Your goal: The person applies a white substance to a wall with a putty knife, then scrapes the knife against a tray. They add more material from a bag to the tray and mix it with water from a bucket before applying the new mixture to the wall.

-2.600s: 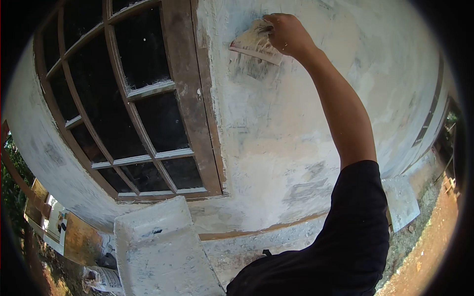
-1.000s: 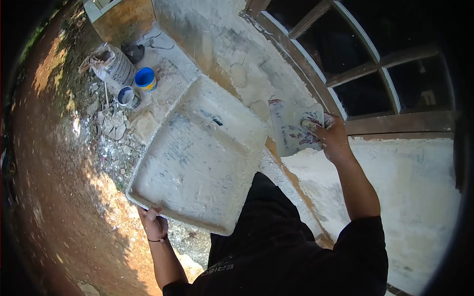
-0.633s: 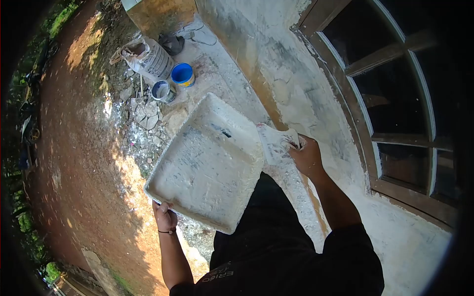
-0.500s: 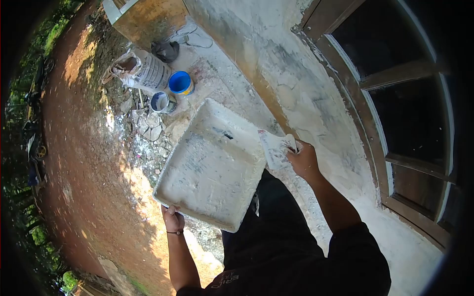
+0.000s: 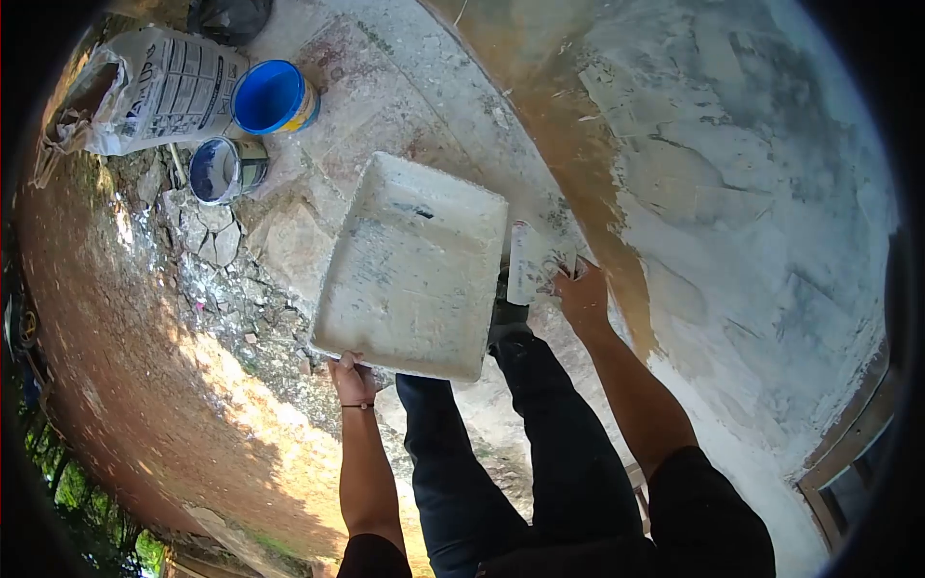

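My left hand (image 5: 353,379) grips the near left corner of a shallow rectangular tray (image 5: 409,279), which is coated in whitish plaster and has a dark mark near its far side. Its fingers are closed over the rim, partly hidden beneath it. To the right of the tray, my right hand (image 5: 582,295) is closed on a wide, flat putty knife (image 5: 530,264) smeared with white. The blade stands just off the tray's right wall.
A torn printed sack (image 5: 188,87), a blue bucket (image 5: 272,98) and a smaller paint-stained can (image 5: 226,170) stand at the upper left. Broken stones (image 5: 207,229) edge the concrete floor. A patchily plastered wall (image 5: 732,183) runs along the right.
The view has tilted down and toward the wall's foot, so the window has mostly left it. The sack, bucket and can appear larger and farther left. Both hands keep their holds.
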The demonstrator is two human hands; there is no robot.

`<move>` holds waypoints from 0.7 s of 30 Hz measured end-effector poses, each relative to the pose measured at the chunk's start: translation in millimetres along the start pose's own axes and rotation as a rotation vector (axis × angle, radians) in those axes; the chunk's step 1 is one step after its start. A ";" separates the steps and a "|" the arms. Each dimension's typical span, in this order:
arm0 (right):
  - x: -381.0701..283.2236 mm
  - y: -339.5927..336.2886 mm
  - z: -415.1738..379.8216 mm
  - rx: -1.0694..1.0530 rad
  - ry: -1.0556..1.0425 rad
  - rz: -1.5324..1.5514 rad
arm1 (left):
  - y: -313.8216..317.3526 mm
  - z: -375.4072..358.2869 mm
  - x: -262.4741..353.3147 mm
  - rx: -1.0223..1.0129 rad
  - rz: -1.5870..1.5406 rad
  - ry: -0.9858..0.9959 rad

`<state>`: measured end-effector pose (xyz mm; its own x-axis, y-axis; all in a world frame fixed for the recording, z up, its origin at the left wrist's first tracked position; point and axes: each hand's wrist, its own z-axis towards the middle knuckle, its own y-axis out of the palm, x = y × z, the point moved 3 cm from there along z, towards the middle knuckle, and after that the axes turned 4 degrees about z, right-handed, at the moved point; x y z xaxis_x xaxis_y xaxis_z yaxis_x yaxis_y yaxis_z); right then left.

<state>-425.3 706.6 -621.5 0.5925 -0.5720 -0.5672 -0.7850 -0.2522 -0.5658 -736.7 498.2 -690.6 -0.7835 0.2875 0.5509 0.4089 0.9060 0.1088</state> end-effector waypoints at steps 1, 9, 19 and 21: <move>-14.8 -4.1 -8.8 0.015 0.005 -0.065 | 4.8 -6.6 3.0 0.010 -0.008 -0.017; -49.9 60.0 -6.6 0.017 -0.529 -0.564 | -68.5 40.5 -38.7 -0.060 -0.077 -0.265; -40.7 205.5 82.1 -0.226 -0.817 -1.068 | -85.0 76.9 -71.1 -0.265 -0.171 -0.400; -31.2 223.7 93.5 -0.223 -0.817 -1.074 | -86.7 84.6 -74.4 -0.269 -0.182 -0.434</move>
<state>-602.5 741.0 -786.3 0.7987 0.5836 -0.1465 0.1592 -0.4396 -0.8840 -753.4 424.6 -810.9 -0.9508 0.2868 0.1167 0.3092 0.8579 0.4104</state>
